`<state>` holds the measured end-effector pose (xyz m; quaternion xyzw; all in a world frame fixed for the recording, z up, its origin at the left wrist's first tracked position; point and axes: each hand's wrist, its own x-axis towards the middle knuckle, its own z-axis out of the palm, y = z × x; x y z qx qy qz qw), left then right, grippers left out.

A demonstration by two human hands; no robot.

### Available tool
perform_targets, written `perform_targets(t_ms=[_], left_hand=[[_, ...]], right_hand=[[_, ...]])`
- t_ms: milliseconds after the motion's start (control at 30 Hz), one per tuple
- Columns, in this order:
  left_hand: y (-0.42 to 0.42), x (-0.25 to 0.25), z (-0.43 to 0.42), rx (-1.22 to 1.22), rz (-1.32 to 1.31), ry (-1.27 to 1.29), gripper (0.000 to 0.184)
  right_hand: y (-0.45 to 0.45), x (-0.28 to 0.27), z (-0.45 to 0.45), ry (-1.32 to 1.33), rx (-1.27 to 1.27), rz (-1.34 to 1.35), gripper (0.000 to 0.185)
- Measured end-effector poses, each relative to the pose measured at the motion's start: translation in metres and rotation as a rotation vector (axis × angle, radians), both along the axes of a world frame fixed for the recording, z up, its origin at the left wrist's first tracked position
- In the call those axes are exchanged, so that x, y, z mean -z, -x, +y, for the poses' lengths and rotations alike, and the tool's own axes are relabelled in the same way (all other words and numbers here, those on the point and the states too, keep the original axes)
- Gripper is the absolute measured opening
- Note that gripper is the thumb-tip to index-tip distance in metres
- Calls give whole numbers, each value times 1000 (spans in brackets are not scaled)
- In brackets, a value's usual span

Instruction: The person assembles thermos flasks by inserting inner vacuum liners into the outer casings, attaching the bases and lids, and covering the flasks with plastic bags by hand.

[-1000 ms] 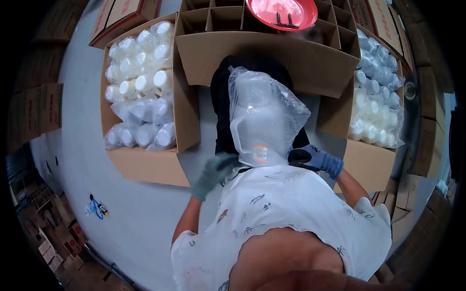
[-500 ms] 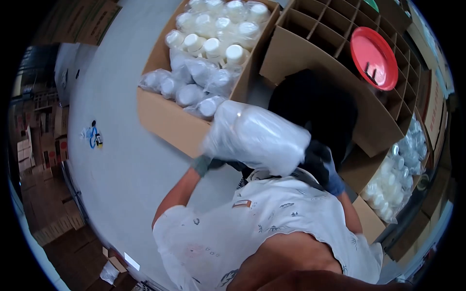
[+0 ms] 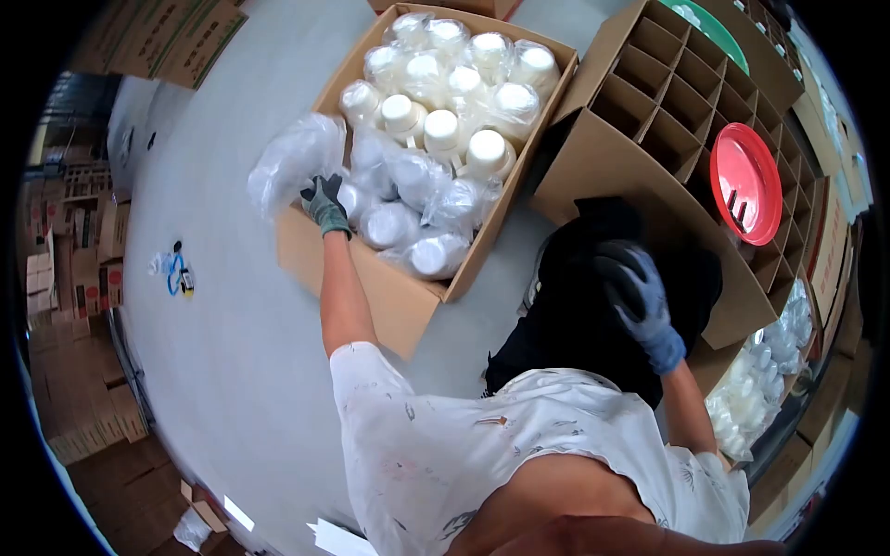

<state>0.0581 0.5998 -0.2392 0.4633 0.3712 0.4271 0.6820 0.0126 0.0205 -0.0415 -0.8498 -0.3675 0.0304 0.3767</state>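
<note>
My left hand (image 3: 326,204), in a grey-green glove, grips a white jug in a clear plastic bag (image 3: 295,165) at the left side of an open cardboard box (image 3: 436,310). Inside the box stand several white-capped jugs (image 3: 443,132), many in clear bags; a few have handles showing. The bag hides much of the held jug's shape. My right hand (image 3: 642,306), in a blue-grey glove with a dark palm, hovers over my black trousers (image 3: 565,324). Its fingers are loosely apart and slightly blurred, with nothing visible in them.
To the right, a divided carton (image 3: 640,181) has cardboard cells, with a red round tray (image 3: 746,181) holding small dark pieces on top. Behind is a green tray (image 3: 728,32). More bagged items (image 3: 746,398) lie at lower right. Stacked cartons (image 3: 83,371) line the left.
The bagged jug has gone from in front of my body to the box's left side, in my left hand. My right hand has let go of it. The view has shifted.
</note>
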Motion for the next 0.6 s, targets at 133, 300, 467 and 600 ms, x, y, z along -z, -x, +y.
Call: perform_targets(t_ms=[133, 300, 467, 600], left_hand=[[-28, 27, 14, 81, 455, -173, 27], [-49, 56, 45, 713, 768, -413, 40], [-52, 25, -74, 505, 545, -534, 47], [-33, -15, -216, 794, 247, -582, 48]], right_hand=[[-18, -2, -77, 363, 469, -275, 44], [-41, 14, -181, 520, 792, -443, 69], [-55, 36, -221, 677, 823, -377, 90], [-87, 73, -239, 680, 674, -427, 59]])
